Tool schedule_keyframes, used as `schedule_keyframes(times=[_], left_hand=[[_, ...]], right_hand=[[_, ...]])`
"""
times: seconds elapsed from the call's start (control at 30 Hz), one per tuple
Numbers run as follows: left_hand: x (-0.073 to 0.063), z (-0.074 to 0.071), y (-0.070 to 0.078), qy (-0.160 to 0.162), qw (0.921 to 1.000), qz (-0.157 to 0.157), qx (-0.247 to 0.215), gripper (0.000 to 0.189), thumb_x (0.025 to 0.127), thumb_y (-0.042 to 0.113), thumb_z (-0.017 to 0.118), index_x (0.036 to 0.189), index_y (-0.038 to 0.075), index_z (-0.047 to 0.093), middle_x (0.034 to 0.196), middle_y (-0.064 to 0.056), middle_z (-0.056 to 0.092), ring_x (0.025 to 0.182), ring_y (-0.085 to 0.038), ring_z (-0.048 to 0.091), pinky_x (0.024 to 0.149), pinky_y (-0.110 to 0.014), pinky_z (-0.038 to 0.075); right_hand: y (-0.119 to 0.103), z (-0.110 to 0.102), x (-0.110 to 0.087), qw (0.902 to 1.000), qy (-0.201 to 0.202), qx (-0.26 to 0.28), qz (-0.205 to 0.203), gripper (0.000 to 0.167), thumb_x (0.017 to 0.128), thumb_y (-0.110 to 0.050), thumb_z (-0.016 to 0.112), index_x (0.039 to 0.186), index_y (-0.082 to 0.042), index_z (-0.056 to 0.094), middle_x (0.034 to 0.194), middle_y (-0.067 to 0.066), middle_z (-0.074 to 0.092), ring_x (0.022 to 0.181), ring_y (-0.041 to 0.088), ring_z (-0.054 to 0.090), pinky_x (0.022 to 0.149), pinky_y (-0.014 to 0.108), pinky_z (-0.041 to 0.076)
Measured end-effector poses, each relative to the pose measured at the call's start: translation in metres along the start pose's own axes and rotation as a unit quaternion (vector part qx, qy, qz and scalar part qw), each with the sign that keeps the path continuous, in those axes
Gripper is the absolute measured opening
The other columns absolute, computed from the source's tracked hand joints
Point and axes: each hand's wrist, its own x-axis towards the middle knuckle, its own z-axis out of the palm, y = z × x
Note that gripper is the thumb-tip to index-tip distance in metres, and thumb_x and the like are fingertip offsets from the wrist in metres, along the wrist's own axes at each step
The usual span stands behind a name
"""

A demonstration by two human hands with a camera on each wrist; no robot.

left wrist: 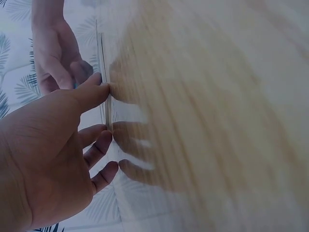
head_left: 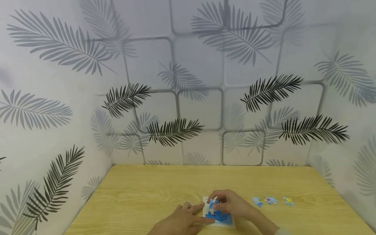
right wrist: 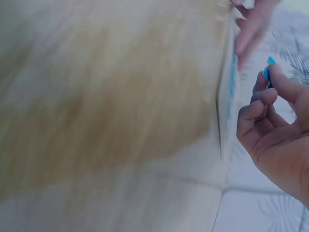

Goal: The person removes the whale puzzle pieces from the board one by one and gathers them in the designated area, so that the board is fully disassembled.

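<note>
A jigsaw board (head_left: pixel 233 224) with a white border and a blue picture lies on the table. My left hand (head_left: pixel 182 219) is at the board's left side, thumb and forefinger spread apart and touching its edge and face. The other fingers of that hand (left wrist: pixel 53 150) reach the table in the left wrist view. Above the board, my right hand (head_left: pixel 233 204) pinches a blue puzzle piece (right wrist: pixel 268 72) between thumb and fingertips; the right wrist view shows it raised off the board. The right hand partly hides the upper part of the picture.
To the right of the board, a pale blue puzzle piece (head_left: pixel 257 201), a piece with a pink spot (head_left: pixel 271 200) and a piece with a yellow sun (head_left: pixel 288 201) lie apart on the wooden table (head_left: pixel 152 186). A leaf-patterned wall (head_left: pixel 199 107) stands behind the table.
</note>
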Motion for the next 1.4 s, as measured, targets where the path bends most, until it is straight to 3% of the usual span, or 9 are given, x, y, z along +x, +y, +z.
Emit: schedule_keyframes(times=[0.13, 0.3, 0.53, 0.7, 1.0, 1.17, 1.27, 1.4], left_hand=[[0.0, 0.001, 0.001, 0.003, 1.0, -0.005, 0.005, 0.046, 0.108, 0.038, 0.056, 0.152, 0.048, 0.049, 0.167, -0.006, 0.035, 0.102, -0.009, 0.04, 0.092, -0.045, 0.046], [-0.001, 0.0, 0.003, 0.013, 0.9997, -0.005, 0.018, 0.047, 0.107, 0.037, 0.057, 0.152, 0.048, 0.049, 0.167, -0.007, 0.036, 0.101, -0.007, 0.04, 0.092, -0.043, 0.047], [0.0, -0.002, 0.004, 0.024, 0.9988, 0.015, 0.039, 0.047, 0.108, 0.034, 0.058, 0.153, 0.045, 0.05, 0.166, -0.01, 0.038, 0.097, -0.008, 0.039, 0.086, -0.038, 0.046], [-0.002, -0.003, 0.003, 0.028, 0.999, 0.021, 0.029, 0.046, 0.108, 0.033, 0.057, 0.153, 0.044, 0.05, 0.166, -0.012, 0.038, 0.098, -0.008, 0.039, 0.085, -0.035, 0.044], [-0.005, -0.001, 0.002, 0.026, 0.9992, 0.014, 0.025, 0.046, 0.109, 0.034, 0.054, 0.153, 0.047, 0.049, 0.167, -0.01, 0.035, 0.097, -0.008, 0.037, 0.085, -0.032, 0.04], [-0.004, 0.002, 0.0, 0.023, 0.9993, 0.012, 0.028, 0.046, 0.11, 0.034, 0.053, 0.153, 0.049, 0.047, 0.168, -0.009, 0.034, 0.098, -0.007, 0.036, 0.087, -0.035, 0.041], [-0.003, 0.003, 0.0, 0.024, 0.999, 0.012, 0.035, 0.046, 0.11, 0.034, 0.053, 0.153, 0.05, 0.047, 0.167, -0.009, 0.035, 0.099, -0.007, 0.037, 0.087, -0.035, 0.043], [-0.001, 0.003, 0.002, 0.022, 0.9982, 0.012, 0.055, 0.048, 0.109, 0.034, 0.054, 0.154, 0.05, 0.046, 0.167, -0.009, 0.036, 0.102, -0.009, 0.041, 0.089, -0.038, 0.046]], right_hand=[[0.003, -0.018, -0.017, 0.9998, 0.011, 0.013, -0.007, 0.029, 0.1, -0.014, 0.069, 0.125, 0.001, 0.065, 0.074, 0.019, 0.061, 0.053, 0.002, 0.042, 0.05, 0.016, 0.04], [0.012, -0.045, -0.046, 0.9989, 0.046, 0.003, -0.014, 0.027, 0.101, -0.011, 0.068, 0.123, 0.002, 0.059, 0.072, -0.001, 0.055, 0.052, 0.0, 0.04, 0.047, 0.016, 0.039], [0.022, -0.074, -0.088, 0.9888, 0.083, -0.124, 0.008, 0.013, 0.1, -0.013, 0.068, 0.112, -0.01, 0.07, 0.077, 0.0, 0.063, 0.063, 0.003, 0.05, 0.055, 0.025, 0.045], [0.032, -0.08, -0.105, 0.9804, 0.082, -0.178, -0.024, 0.008, 0.098, -0.009, 0.07, 0.101, -0.015, 0.071, 0.084, -0.005, 0.065, 0.071, 0.003, 0.053, 0.059, 0.024, 0.047], [0.041, -0.078, -0.113, 0.9769, 0.097, -0.19, 0.013, 0.006, 0.093, -0.015, 0.078, 0.093, -0.016, 0.071, 0.096, 0.002, 0.059, 0.087, 0.016, 0.052, 0.071, 0.023, 0.045], [0.037, -0.075, -0.11, 0.9754, 0.109, -0.192, 0.005, 0.006, 0.095, -0.014, 0.076, 0.093, -0.015, 0.07, 0.093, -0.001, 0.063, 0.077, 0.009, 0.054, 0.065, 0.023, 0.048], [0.029, -0.068, -0.099, 0.9814, 0.103, -0.162, 0.007, 0.008, 0.099, -0.014, 0.072, 0.105, -0.011, 0.07, 0.097, 0.002, 0.067, 0.069, 0.003, 0.054, 0.058, 0.024, 0.049], [0.014, -0.051, -0.077, 0.9954, 0.051, -0.08, 0.001, 0.035, 0.1, -0.011, 0.069, 0.133, -0.001, 0.061, 0.115, 0.019, 0.066, 0.063, 0.003, 0.054, 0.051, 0.023, 0.048]])
